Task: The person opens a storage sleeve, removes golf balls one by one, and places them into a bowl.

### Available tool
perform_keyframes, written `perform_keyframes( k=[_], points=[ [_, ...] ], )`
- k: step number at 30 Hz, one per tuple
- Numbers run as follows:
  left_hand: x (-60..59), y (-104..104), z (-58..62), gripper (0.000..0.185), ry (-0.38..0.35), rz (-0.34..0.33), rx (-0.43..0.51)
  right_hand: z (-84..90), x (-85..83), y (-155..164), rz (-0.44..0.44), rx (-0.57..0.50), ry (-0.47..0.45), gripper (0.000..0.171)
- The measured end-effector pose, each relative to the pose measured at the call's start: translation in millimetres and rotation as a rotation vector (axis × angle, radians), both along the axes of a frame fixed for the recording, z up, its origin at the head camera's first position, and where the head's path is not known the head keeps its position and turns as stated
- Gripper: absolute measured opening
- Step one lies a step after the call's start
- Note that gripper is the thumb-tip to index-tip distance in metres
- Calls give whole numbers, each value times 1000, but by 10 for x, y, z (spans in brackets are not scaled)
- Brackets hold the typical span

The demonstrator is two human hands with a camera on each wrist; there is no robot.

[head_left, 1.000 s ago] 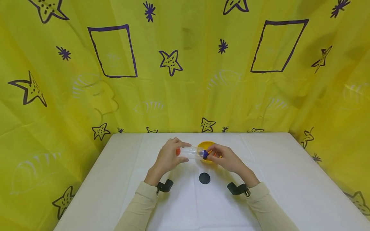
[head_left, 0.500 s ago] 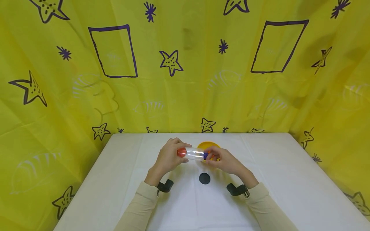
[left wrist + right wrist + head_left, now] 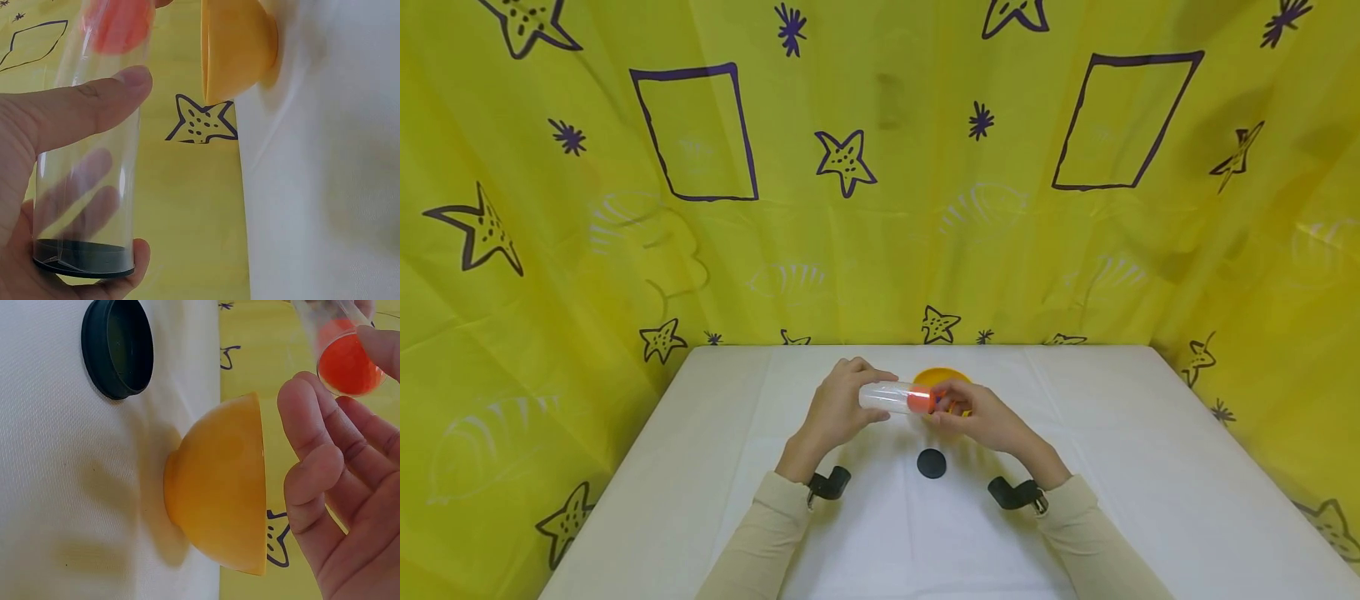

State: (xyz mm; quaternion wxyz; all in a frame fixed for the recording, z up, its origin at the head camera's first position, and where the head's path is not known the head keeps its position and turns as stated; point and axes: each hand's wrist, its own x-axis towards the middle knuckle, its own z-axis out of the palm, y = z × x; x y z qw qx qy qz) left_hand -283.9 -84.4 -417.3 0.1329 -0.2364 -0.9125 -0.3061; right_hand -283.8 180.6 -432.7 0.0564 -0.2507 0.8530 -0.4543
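Presently, above the white cloth-covered worktop (image 3: 1075, 467), the left hand (image 3: 835, 412) grips a clear plastic tube (image 3: 891, 397) held level beside the yellow bowl (image 3: 942, 377); the right hand (image 3: 981, 417) cups fingers at its open end. An orange ball (image 3: 918, 402) sits there, having rolled from the capped end; it could slip past the bowl. A black lid (image 3: 931, 463) lies nearer the person.

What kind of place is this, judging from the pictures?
Probably a staged recording corner, not a home: a white-covered table walled by a yellow printed sheet, with only a clear tube, a yellow bowl and a black lid.
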Motion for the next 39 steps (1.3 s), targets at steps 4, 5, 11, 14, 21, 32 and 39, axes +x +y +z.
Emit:
perform_keyframes(
  k=[4,5,11,14,21,32,39],
  points=[
    [-14,-3,-11,48,7,-8,-2,-4,-3,3,-4,-22,8,38],
    [-16,-4,-13,48,9,-10,-2,-4,-3,5,-6,-24,10,38],
    [-14,-16,-18,49,17,-12,8,-8,-13,17,-24,-13,26,36],
    [-18,-21,-20,49,18,-14,14,-13,-24,25,-33,-8,32,36],
    [-25,-32,-19,50,18,-12,16,-2,-28,50,-59,-18,49,37],
    [-35,-53,-11,49,43,-7,23,39,-47,142,-182,-34,93,37],
    [-33,-51,6,49,32,1,36,50,-56,196,-237,-34,111,37]
  ],
)
